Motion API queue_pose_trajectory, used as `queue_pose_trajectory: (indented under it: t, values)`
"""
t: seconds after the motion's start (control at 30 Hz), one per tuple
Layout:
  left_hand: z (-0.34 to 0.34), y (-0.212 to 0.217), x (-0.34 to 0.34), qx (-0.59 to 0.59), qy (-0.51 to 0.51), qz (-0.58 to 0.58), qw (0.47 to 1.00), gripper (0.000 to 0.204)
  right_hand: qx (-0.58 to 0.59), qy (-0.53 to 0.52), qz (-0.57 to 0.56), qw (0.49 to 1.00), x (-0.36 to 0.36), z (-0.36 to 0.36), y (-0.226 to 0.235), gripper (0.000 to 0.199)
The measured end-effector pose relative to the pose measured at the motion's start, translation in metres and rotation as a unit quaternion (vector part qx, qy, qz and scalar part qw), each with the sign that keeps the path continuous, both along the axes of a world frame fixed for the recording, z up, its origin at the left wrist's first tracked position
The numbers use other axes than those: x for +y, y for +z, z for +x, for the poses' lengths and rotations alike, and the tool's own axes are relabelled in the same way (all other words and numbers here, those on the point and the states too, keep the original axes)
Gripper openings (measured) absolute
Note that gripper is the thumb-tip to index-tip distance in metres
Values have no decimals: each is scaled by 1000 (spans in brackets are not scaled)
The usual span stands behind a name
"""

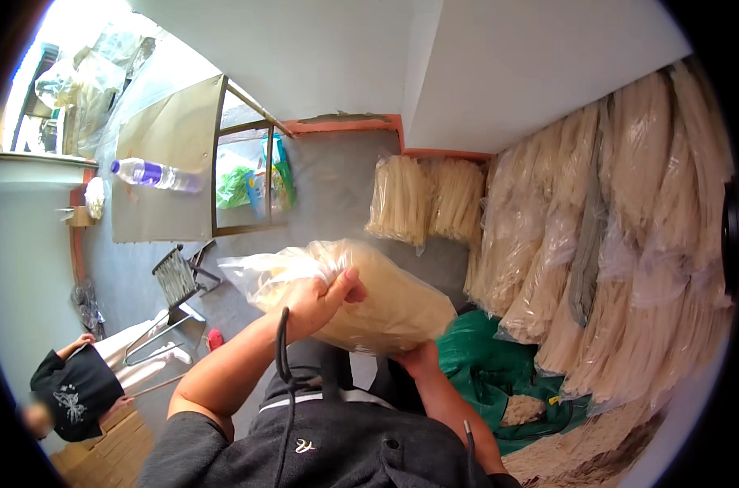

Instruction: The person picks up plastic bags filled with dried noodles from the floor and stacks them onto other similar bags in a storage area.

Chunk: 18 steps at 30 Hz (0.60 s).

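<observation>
Well, starting far to the left of the left grip, another person [76,390] in a dark top shows beside some brown boxes [113,443]. Next, beyond the left grip and off to its left, comes a table [162,154] bearing a plastic bottle [154,174] with a purple cap and label. Nearer that same grip, a stool [175,276] with a dark frame sits on the grey floor [329,187]. Colourful packages [259,179] show through the table's frame, to the right of its top.

The left grip [316,305] is closed around the gathered neck of a clear bag [390,301] filled with something pale. The bag stretches from there toward the right grip [418,358], which touches its underside near the far end (those fingers are hidden, so I cannot tell how closed they are).

Beyond the right grip, two wrapped bundles [426,195] of pale strands lie side by side. Just to its right is a crumpled green sack [467,350]. Farther right, many long clear packs [540,244] of similar strands lie massed together, with a loose brownish heap [581,455] nearer the body.
</observation>
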<state>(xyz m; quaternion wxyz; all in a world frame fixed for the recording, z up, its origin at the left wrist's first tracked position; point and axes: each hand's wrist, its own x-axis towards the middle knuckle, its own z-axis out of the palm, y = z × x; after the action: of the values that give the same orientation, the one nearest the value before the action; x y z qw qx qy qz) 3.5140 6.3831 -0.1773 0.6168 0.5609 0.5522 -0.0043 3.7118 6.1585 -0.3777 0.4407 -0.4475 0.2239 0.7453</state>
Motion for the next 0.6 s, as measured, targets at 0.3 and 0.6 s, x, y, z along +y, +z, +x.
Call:
queue_pose_trajectory:
  t: [0.3,0.6]
  values:
    - [-10,-93,79,-25,-24,-18,999,45,-87,-150,-162,971,61,-53,-53,46]
    - [-27,-172,141,-7,-18,-29,999,45,-58,-183,-190,963,111,-103,-89,40]
